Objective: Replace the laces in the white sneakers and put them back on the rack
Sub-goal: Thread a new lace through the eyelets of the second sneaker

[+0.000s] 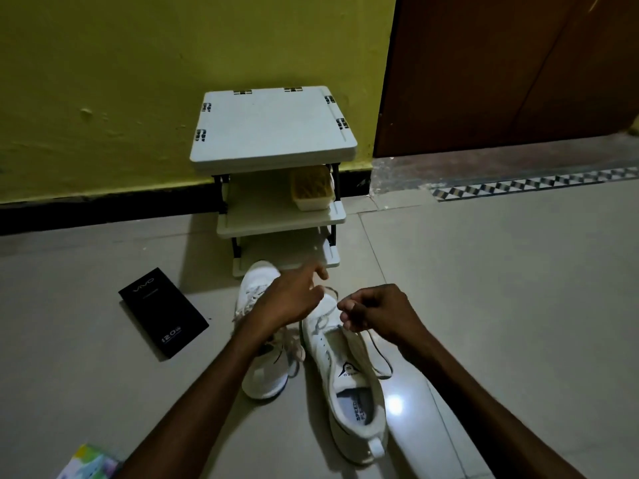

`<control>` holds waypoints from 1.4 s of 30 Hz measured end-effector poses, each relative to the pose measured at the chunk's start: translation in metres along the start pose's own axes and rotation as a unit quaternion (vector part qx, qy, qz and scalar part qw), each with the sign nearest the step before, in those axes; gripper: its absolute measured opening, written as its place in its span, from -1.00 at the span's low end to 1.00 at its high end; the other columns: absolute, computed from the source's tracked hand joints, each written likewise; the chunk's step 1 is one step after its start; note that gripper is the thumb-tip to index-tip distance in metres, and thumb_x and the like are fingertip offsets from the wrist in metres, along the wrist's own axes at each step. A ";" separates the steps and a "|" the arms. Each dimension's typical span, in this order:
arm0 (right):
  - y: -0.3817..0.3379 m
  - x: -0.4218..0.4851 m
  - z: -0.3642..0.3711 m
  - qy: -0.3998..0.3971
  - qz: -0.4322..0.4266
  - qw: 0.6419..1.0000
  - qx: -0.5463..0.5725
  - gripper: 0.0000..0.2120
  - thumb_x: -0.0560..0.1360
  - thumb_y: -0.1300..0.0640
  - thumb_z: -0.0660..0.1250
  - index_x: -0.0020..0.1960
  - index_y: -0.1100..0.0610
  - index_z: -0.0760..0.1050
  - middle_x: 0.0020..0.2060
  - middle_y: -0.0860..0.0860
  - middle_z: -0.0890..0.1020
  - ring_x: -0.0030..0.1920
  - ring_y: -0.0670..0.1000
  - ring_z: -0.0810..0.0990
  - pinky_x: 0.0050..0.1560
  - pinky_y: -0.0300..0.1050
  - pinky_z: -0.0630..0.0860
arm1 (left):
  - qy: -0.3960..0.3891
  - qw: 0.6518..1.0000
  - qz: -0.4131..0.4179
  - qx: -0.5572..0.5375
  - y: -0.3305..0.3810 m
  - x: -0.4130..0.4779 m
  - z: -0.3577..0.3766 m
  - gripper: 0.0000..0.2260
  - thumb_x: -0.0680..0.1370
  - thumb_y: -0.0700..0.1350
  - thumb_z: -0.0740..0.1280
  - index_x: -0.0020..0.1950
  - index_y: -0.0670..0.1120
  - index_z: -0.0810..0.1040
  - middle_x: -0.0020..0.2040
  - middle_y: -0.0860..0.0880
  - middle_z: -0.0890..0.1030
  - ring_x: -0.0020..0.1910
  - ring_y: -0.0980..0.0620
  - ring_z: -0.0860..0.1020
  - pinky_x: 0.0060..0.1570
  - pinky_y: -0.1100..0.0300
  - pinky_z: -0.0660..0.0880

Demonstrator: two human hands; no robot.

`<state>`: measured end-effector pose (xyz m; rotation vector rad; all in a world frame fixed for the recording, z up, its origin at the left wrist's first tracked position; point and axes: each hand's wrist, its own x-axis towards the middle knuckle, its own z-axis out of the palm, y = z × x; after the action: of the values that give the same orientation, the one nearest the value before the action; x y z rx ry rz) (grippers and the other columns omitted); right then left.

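Two white sneakers lie on the tiled floor in front of a small white rack (pixel 276 160). The left sneaker (pixel 266 375) still carries a loose pale lace. The right sneaker (pixel 352 385) points toe-first at the rack, tongue pulled up, with a grey lace (pixel 380 357) threaded near the toe and looping off its right side. My left hand (pixel 290 299) hovers over the toe of the right sneaker and pinches the lace end, index finger stretched forward. My right hand (pixel 377 312) has its fingers curled and pinches the other part of the lace just above the eyelets.
A black phone box (pixel 162 312) lies on the floor left of the shoes. A yellowish container (pixel 311 191) sits on the rack's middle shelf. A colourful packet (pixel 90 464) shows at the bottom left. Behind stand a yellow wall and a brown door (pixel 511 70).
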<state>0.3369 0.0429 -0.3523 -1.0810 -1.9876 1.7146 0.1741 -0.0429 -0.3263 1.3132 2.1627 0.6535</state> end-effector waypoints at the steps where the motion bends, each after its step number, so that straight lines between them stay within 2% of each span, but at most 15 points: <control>1: -0.005 -0.002 -0.001 -0.031 0.027 0.998 0.056 -0.86 0.54 0.23 0.37 -0.07 0.28 0.66 -0.25 0.17 0.70 -0.29 0.05 0.68 -0.19 -0.16 0.63 | -0.030 0.999 0.015 -0.023 -0.002 0.001 0.004 -0.84 0.60 -0.10 0.28 0.17 0.06 0.46 -0.24 0.02 0.51 -0.27 0.04 0.49 -0.32 0.18 0.38; 3: -0.011 -0.006 -0.003 -0.062 0.060 0.988 0.126 -0.80 0.56 0.19 0.34 -0.05 0.31 0.65 -0.23 0.21 0.68 -0.27 0.07 0.64 -0.19 -0.16 0.59 | -0.076 0.994 0.038 -0.064 -0.007 0.002 0.010 -0.85 0.60 -0.06 0.31 0.15 0.10 0.53 -0.21 -0.01 0.59 -0.26 0.06 0.53 -0.21 0.13 0.49; 7: -0.008 -0.009 -0.003 -0.041 0.078 0.975 0.206 -0.73 0.58 0.11 0.31 -0.07 0.32 0.63 -0.30 0.14 0.62 -0.35 0.01 0.56 -0.27 -0.21 0.55 | -0.062 0.992 0.080 -0.070 -0.015 0.003 0.017 -0.93 0.54 -0.01 0.40 0.01 0.13 0.63 -0.10 0.07 0.66 -0.07 0.11 0.59 0.08 0.01 0.54; 13: -0.009 -0.005 -0.003 -0.030 0.106 0.968 0.227 -0.71 0.58 0.11 0.32 -0.02 0.35 0.61 -0.33 0.11 0.60 -0.37 -0.01 0.52 -0.31 -0.22 0.51 | -0.036 0.991 0.075 -0.106 -0.011 0.003 0.019 -0.97 0.49 -0.10 0.47 -0.09 -0.02 0.67 -0.10 0.10 0.68 0.02 0.17 0.60 0.19 0.03 0.51; 17: -0.007 -0.001 -0.002 -0.009 0.091 0.961 0.263 -0.80 0.55 0.20 0.34 0.14 0.23 0.59 -0.25 0.10 0.64 -0.28 -0.01 0.57 -0.16 -0.18 0.55 | -0.005 0.986 0.064 -0.156 -0.006 0.000 0.021 -0.95 0.51 -0.10 0.45 -0.15 -0.01 0.66 -0.12 0.10 0.69 -0.02 0.22 0.60 0.14 0.19 0.49; 20: -0.001 -0.003 0.000 0.022 0.068 0.972 0.223 -0.82 0.48 0.18 0.44 0.07 0.16 0.65 -0.11 0.08 0.71 -0.10 0.02 0.67 0.02 -0.13 0.60 | 0.023 0.981 0.037 -0.188 -0.005 0.000 0.023 -0.95 0.52 -0.10 0.44 -0.14 -0.03 0.68 -0.15 0.08 0.70 -0.06 0.25 0.60 0.07 0.28 0.45; 27: -0.003 -0.002 0.010 0.083 0.051 0.974 0.206 -0.92 0.47 0.23 0.44 -0.06 0.21 0.67 -0.23 0.08 0.70 -0.20 -0.02 0.63 -0.12 -0.16 0.60 | 0.031 0.980 0.020 -0.197 -0.007 0.004 0.031 -0.93 0.49 -0.10 0.47 -0.19 0.02 0.67 -0.17 0.13 0.69 -0.06 0.28 0.60 0.05 0.29 0.47; 29: -0.006 0.003 0.011 0.152 0.039 0.961 0.227 -0.93 0.53 0.24 0.36 -0.05 0.20 0.62 -0.18 0.06 0.69 -0.12 0.02 0.66 -0.10 -0.13 0.60 | 0.043 0.978 0.012 -0.205 -0.009 0.005 0.033 -0.94 0.50 -0.09 0.45 -0.16 -0.01 0.69 -0.17 0.15 0.69 -0.13 0.34 0.58 -0.07 0.32 0.45; 32: -0.014 0.005 0.003 0.297 -0.050 0.905 0.300 -0.89 0.62 0.24 0.22 -0.03 0.17 0.51 -0.18 0.09 0.69 -0.10 0.08 0.68 -0.02 -0.02 0.64 | 0.108 0.966 -0.012 -0.236 -0.018 0.003 0.035 -0.94 0.53 -0.11 0.42 -0.12 -0.02 0.69 -0.16 0.13 0.69 -0.20 0.31 0.57 -0.15 0.26 0.44; 34: -0.012 0.001 -0.004 0.326 -0.115 0.908 0.238 -0.91 0.63 0.23 0.19 -0.02 0.16 0.46 -0.30 0.08 0.66 -0.26 0.06 0.66 -0.16 -0.11 0.64 | 0.163 0.953 -0.022 -0.254 -0.021 0.002 0.030 -0.91 0.55 -0.13 0.38 -0.09 -0.02 0.69 -0.14 0.12 0.68 -0.17 0.24 0.58 -0.17 0.24 0.43; 36: -0.001 -0.001 -0.003 0.290 -0.148 0.944 0.047 -0.91 0.60 0.21 0.25 -0.07 0.12 0.48 -0.40 0.04 0.61 -0.38 0.00 0.59 -0.30 -0.12 0.57 | 0.185 0.943 -0.023 -0.275 -0.018 0.001 0.022 -0.87 0.59 -0.16 0.33 -0.02 -0.04 0.68 -0.10 0.10 0.68 -0.14 0.18 0.58 -0.19 0.26 0.42; 37: 0.009 0.002 -0.001 0.243 -0.133 0.958 -0.073 -0.90 0.58 0.16 0.28 -0.12 0.07 0.50 -0.42 -0.01 0.59 -0.39 -0.03 0.57 -0.32 -0.11 0.52 | 0.187 0.941 -0.021 -0.282 -0.015 0.002 0.018 -0.86 0.60 -0.17 0.31 0.01 -0.05 0.67 -0.09 0.08 0.67 -0.14 0.17 0.57 -0.20 0.27 0.41; 39: 0.029 0.007 0.007 0.121 -0.047 0.954 -0.271 -0.85 0.57 0.03 0.30 -0.14 0.05 0.54 -0.36 -0.04 0.61 -0.30 -0.04 0.59 -0.26 -0.17 0.42 | 0.174 0.942 -0.023 -0.286 -0.006 0.004 0.012 -0.83 0.62 -0.18 0.27 0.05 -0.07 0.66 -0.07 0.07 0.65 -0.17 0.19 0.53 -0.20 0.30 0.40; 40: 0.038 0.009 0.013 0.077 -0.007 0.942 -0.327 -0.79 0.57 -0.03 0.29 -0.12 0.08 0.56 -0.29 -0.01 0.63 -0.21 0.00 0.60 -0.23 -0.17 0.39 | 0.167 0.945 -0.026 -0.279 -0.004 0.006 0.012 -0.83 0.62 -0.18 0.26 0.04 -0.07 0.65 -0.06 0.08 0.65 -0.15 0.21 0.52 -0.18 0.32 0.41; 42: 0.052 0.013 0.022 0.060 0.035 0.941 -0.331 -0.70 0.54 -0.11 0.31 -0.11 0.13 0.58 -0.24 0.01 0.61 -0.16 0.02 0.59 -0.23 -0.17 0.37 | 0.151 0.961 -0.041 -0.226 -0.002 0.007 0.017 -0.86 0.60 -0.13 0.30 0.00 -0.02 0.66 -0.01 0.09 0.66 -0.05 0.18 0.56 -0.08 0.28 0.46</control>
<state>0.3320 0.0365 -0.4096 -1.4225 -2.5365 0.9687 0.1805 -0.0349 -0.3414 0.9213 2.1032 1.2952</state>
